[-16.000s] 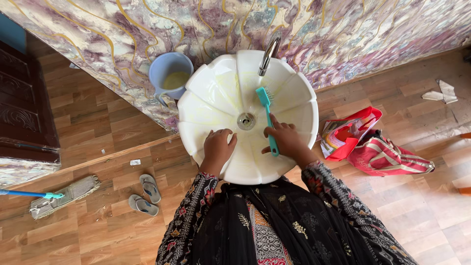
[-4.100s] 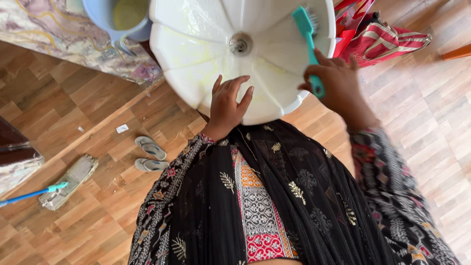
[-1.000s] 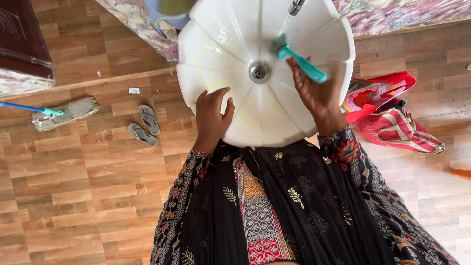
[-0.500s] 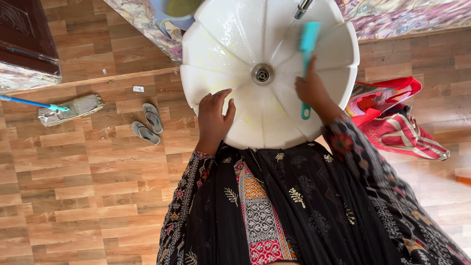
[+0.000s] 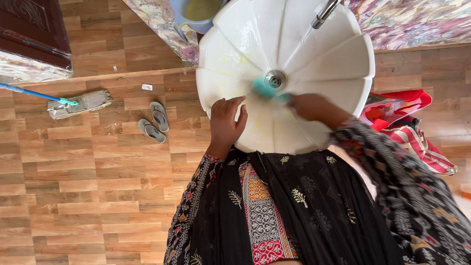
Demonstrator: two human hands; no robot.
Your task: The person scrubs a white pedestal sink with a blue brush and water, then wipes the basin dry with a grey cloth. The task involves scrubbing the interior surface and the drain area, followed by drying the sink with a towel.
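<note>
**Hands at the basin: brush position and contact points**

Right hand (image 5: 309, 105) is closed around the handle of the teal plastic scrubbing brush (image 5: 265, 90); both are blurred, so the exact finger placement cannot be told. The brush head lies against the inner wall of the white scalloped ceramic wash basin (image 5: 343, 64), just beside the round metal drain (image 5: 275, 79) on its near left side. The handle runs from the head rightward into the fist.

Left hand (image 5: 226, 120) holds nothing. It lies flat and spread on the near rim of the basin, fingers pointing toward the drain, palm pressed to the ceramic. The two hands are near each other, with a strip of bare basin wall between them.

Surroundings:
- A chrome tap spout (image 5: 325, 13) hangs over the far side of the bowl.
- A pale blue plastic jug (image 5: 189, 19), with yellowish liquid inside, stands just behind the basin's left edge, against the marbled purple wall.
- A red striped fabric bag (image 5: 417, 127) lies on the wooden plank floor (image 5: 88, 196) to the right of the basin, partly hidden by the patterned black sleeve.
- A pair of grey sandals (image 5: 153, 122) lies on the floor to the left.
- A flat mop with a blue handle (image 5: 73, 102) lies farther left, well apart from the basin.
</note>
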